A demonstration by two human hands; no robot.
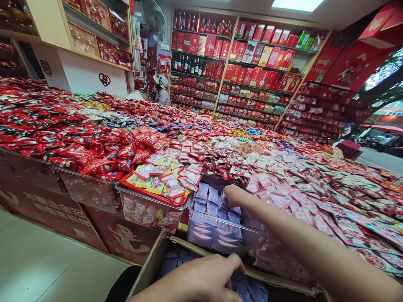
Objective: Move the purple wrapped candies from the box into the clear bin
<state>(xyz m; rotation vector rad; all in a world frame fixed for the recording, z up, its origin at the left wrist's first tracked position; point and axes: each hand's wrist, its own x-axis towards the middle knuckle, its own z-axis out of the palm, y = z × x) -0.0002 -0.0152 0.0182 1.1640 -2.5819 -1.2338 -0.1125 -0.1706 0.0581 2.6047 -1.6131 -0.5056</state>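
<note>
My left hand [209, 272] reaches into an open cardboard box [182, 242] at the bottom. Its thumb and fingers are apart, just above purple-blue packets [247, 289] lying inside. Behind the box, my right hand [234, 196] dips into a clear plastic bin [220, 219] of lilac packets [211, 209] stacked in rows. The fingers of that hand are hidden from me, so I cannot see whether they grip a packet.
Left of the lilac bin stands a clear bin with a red rim [151, 197], heaped with pink and yellow packets. Red candy packets [103, 165] lie farther left, pink packets [289, 201] right. Shelves of bottles and red boxes [201, 44] line the back. A helmeted person [162, 94] is behind the counter.
</note>
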